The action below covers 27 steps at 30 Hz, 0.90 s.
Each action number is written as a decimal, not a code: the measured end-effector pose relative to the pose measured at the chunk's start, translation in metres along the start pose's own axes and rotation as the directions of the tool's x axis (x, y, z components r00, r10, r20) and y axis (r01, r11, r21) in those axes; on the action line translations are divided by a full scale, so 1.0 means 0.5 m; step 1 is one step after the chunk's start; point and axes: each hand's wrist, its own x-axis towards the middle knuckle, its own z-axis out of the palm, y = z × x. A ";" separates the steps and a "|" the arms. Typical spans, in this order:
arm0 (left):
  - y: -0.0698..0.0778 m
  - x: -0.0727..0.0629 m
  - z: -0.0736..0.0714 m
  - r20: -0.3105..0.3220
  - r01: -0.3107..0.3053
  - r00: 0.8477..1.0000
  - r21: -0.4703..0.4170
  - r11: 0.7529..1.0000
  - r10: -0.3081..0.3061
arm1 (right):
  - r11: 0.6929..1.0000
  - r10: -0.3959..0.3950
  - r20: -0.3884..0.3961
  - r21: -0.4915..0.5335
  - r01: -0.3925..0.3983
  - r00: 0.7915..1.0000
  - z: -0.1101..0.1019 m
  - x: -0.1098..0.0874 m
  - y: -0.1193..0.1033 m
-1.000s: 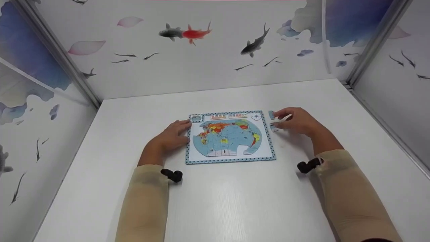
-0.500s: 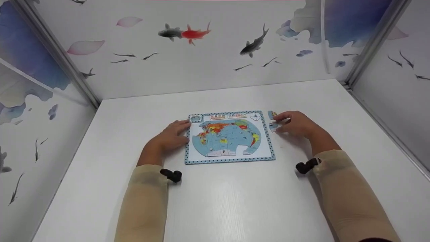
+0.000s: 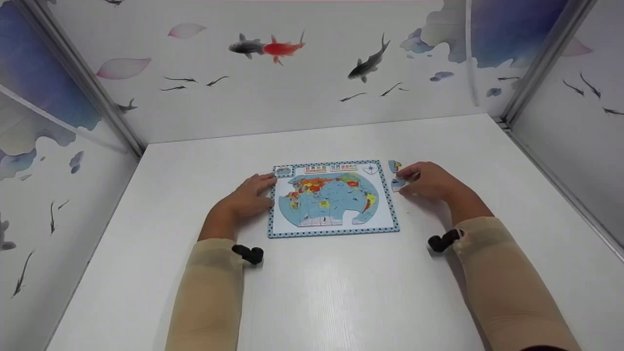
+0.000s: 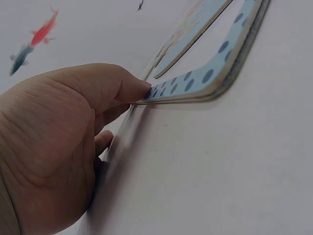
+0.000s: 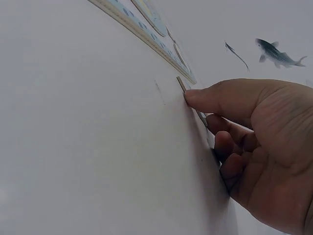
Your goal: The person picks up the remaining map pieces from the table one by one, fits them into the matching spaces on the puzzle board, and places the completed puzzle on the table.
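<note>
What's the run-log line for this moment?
left hand: touching world-map jigsaw at left edge | right hand: touching lower loose piece | upper loose piece: right of jigsaw | gap: bottom, unfilled

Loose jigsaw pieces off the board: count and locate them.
2. One jigsaw piece lies beside the upper right corner of the world map board; the other piece sits just below it in the head view, by the right hand. More could hide underneath.

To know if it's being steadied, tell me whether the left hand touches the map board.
Touching. The left wrist view shows the thumb tip of the left hand meeting the dotted border of the map board, with no visible gap.
</note>
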 end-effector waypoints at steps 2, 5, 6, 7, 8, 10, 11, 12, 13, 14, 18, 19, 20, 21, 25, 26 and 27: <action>0.000 0.000 0.000 0.000 -0.003 1.000 0.001 1.000 0.003 | 1.000 -0.005 -0.006 -0.006 0.005 1.000 0.000 0.000 0.000; 0.000 -0.001 -0.001 0.001 -0.005 1.000 0.001 1.000 0.005 | 1.000 -0.014 -0.005 -0.015 0.014 1.000 0.000 0.000 0.001; 0.000 -0.001 -0.001 0.000 -0.004 1.000 0.000 1.000 0.004 | 1.000 -0.017 -0.004 -0.016 0.017 1.000 0.000 0.000 0.001; 0.000 -0.002 -0.001 -0.001 -0.002 1.000 0.000 1.000 0.002 | 1.000 -0.018 -0.004 -0.016 0.018 1.000 0.000 0.000 0.001; -0.001 -0.001 0.000 0.001 -0.004 1.000 0.001 1.000 0.004 | 1.000 -0.023 -0.001 -0.019 0.023 1.000 0.001 0.000 0.001; 0.000 -0.002 0.000 0.000 -0.004 1.000 -0.001 1.000 0.004 | 0.999 -0.031 0.001 -0.021 0.031 1.000 0.001 0.000 0.001; 0.000 -0.002 0.000 -0.001 -0.005 1.000 -0.001 1.000 0.005 | 0.999 -0.036 0.002 -0.022 0.036 0.999 0.001 0.000 0.001; 0.000 -0.002 0.000 -0.002 -0.007 1.000 -0.001 1.000 0.007 | 0.999 -0.039 0.004 -0.025 0.039 0.999 0.001 0.000 0.001; 0.000 -0.003 0.000 -0.003 -0.010 1.000 -0.002 1.000 0.010 | 0.999 -0.044 0.004 -0.029 0.044 0.999 0.001 0.001 0.001; 0.000 -0.003 0.000 -0.003 -0.012 1.000 -0.003 1.000 0.012 | 0.998 -0.048 0.006 -0.031 0.048 0.999 0.001 0.001 0.001; 0.000 -0.005 -0.001 -0.010 -0.019 1.000 -0.004 1.000 0.019 | 0.998 -0.052 0.012 -0.027 0.052 0.999 0.001 0.001 0.000; 0.000 -0.006 -0.001 -0.012 -0.020 1.000 -0.008 1.000 0.020 | 0.998 -0.051 0.011 -0.025 0.052 0.999 0.001 0.001 -0.001; 0.000 -0.006 -0.001 -0.014 -0.020 1.000 -0.009 1.000 0.020 | 0.999 -0.049 0.012 -0.021 0.050 0.999 0.000 0.000 -0.003; 0.000 -0.007 -0.001 -0.015 -0.022 1.000 -0.010 1.000 0.022 | 0.999 -0.047 0.011 -0.016 0.047 0.999 0.000 0.000 -0.005; 0.000 -0.007 0.000 -0.015 -0.023 1.000 -0.020 1.000 0.023 | 0.999 -0.040 0.009 -0.009 0.040 0.999 -0.001 -0.003 -0.016; 0.000 -0.008 0.000 -0.015 -0.022 1.000 -0.022 1.000 0.022 | 0.999 -0.042 0.009 -0.009 0.042 0.999 -0.001 -0.004 -0.019; 0.000 -0.007 0.000 -0.013 -0.021 1.000 -0.026 0.999 0.020 | 0.999 -0.042 0.010 -0.008 0.042 0.999 -0.001 -0.005 -0.022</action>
